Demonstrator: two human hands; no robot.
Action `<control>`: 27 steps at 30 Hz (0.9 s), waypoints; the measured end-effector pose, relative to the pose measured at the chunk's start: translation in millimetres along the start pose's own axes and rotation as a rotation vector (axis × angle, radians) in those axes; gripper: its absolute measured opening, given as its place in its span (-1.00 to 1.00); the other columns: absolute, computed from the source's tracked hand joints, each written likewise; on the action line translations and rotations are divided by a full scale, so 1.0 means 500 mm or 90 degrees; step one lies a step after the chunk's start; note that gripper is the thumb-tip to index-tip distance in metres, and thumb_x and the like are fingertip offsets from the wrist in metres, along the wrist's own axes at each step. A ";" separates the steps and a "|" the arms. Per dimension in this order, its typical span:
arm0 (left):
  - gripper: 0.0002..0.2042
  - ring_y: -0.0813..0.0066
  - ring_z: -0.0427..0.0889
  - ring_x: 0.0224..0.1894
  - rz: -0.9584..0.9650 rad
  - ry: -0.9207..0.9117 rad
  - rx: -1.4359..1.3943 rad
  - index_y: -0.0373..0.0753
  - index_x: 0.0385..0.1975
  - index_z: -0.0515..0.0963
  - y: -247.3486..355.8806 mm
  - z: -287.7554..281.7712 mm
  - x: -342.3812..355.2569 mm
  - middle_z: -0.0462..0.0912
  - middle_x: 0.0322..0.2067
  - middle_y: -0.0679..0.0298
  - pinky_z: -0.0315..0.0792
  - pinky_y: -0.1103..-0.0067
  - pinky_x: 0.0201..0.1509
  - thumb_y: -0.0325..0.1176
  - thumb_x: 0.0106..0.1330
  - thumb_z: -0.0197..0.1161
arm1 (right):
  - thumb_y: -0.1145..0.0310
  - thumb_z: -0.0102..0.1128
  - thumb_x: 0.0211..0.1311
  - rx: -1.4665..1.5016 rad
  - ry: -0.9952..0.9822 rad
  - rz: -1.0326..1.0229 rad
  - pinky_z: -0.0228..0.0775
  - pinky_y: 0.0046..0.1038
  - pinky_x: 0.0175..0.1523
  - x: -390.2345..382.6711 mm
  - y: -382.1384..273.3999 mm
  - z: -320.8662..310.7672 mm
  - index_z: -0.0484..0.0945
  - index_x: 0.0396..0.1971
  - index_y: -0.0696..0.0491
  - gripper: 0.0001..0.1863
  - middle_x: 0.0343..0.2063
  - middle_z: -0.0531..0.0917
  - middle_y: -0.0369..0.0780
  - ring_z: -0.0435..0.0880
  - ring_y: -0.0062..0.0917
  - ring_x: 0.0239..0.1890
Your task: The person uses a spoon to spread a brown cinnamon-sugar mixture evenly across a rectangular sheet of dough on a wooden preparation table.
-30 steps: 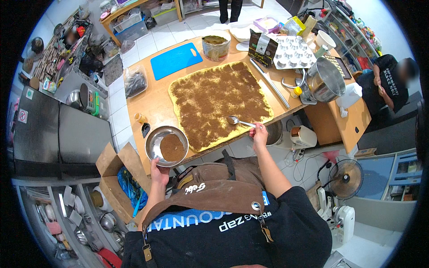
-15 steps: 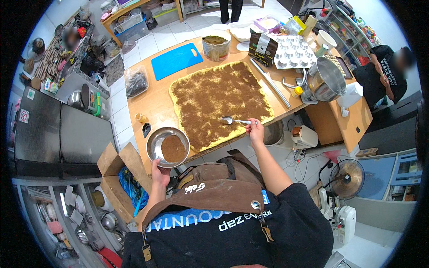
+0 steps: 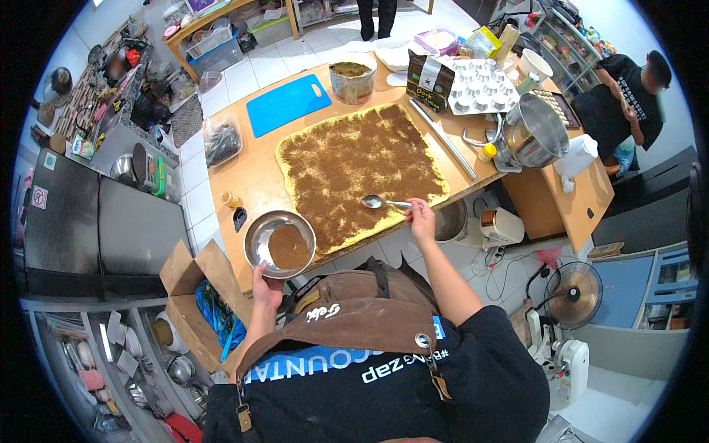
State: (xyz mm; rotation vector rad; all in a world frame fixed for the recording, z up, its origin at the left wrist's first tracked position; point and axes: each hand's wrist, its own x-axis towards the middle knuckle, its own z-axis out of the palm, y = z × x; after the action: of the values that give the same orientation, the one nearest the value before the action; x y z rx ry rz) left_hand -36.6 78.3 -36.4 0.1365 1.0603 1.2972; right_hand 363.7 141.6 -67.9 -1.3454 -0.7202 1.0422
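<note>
A rectangle of yellow dough (image 3: 358, 159) covered in patchy brown powder lies on the wooden table. At its near left, my left hand (image 3: 266, 288) grips a steel bowl (image 3: 258, 242) of brown powder by the rim. My right hand (image 3: 421, 221) is closed on the handle of a metal spoon (image 3: 373, 201), whose bowl is over the near right part of the dough. A steel rolling pin (image 3: 443, 138) lies along the dough's right side.
Around the dough are a blue board (image 3: 288, 104), round tub (image 3: 351, 83), black pouch (image 3: 428, 81), muffin tin (image 3: 484, 88) and mixer bowl (image 3: 535, 129). An open carton (image 3: 181, 269) sits at the lower left. A co-worker (image 3: 635, 96) is at the right; another person's legs (image 3: 377, 18) show beyond the table.
My right hand and the spoon have shifted slightly left and up over the dough. The co-worker at the right has moved upward in the view. My left hand keeps holding the bowl.
</note>
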 end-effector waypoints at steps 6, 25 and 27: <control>-0.65 0.34 0.42 -0.05 -0.024 -0.024 -0.038 -0.12 -0.11 0.30 0.002 -0.001 -0.002 0.42 -0.10 0.26 0.32 0.34 0.03 -0.30 0.06 0.04 | 0.28 -0.10 0.26 -0.048 0.006 0.002 0.24 -0.71 -0.55 0.008 0.001 0.035 0.44 -0.31 0.08 -0.80 -0.66 0.46 -0.34 0.38 -0.76 -0.66; -0.66 0.34 0.42 -0.07 -0.036 -0.052 -0.055 -0.15 -0.13 0.32 -0.029 0.036 0.005 0.45 -0.14 0.25 0.29 0.35 0.05 -0.32 0.04 0.07 | 0.30 -0.13 0.27 0.009 0.138 -0.100 0.21 -0.73 -0.57 0.022 -0.024 -0.026 0.43 -0.32 0.09 -0.80 -0.67 0.45 -0.35 0.36 -0.77 -0.66; -0.67 0.34 0.42 -0.07 -0.032 -0.049 -0.052 -0.15 -0.14 0.32 -0.034 0.041 0.008 0.45 -0.14 0.25 0.30 0.35 0.05 -0.32 0.04 0.07 | 0.28 -0.12 0.26 -0.009 0.044 -0.061 0.25 -0.70 -0.54 0.010 -0.012 0.014 0.44 -0.31 0.10 -0.78 -0.66 0.47 -0.34 0.39 -0.75 -0.64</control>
State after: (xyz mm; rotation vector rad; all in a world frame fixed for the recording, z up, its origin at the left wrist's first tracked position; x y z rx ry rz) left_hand -11.0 85.5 -38.0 0.0961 0.9382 1.2779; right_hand 360.7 149.7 -61.8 -1.3391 -0.7342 0.9120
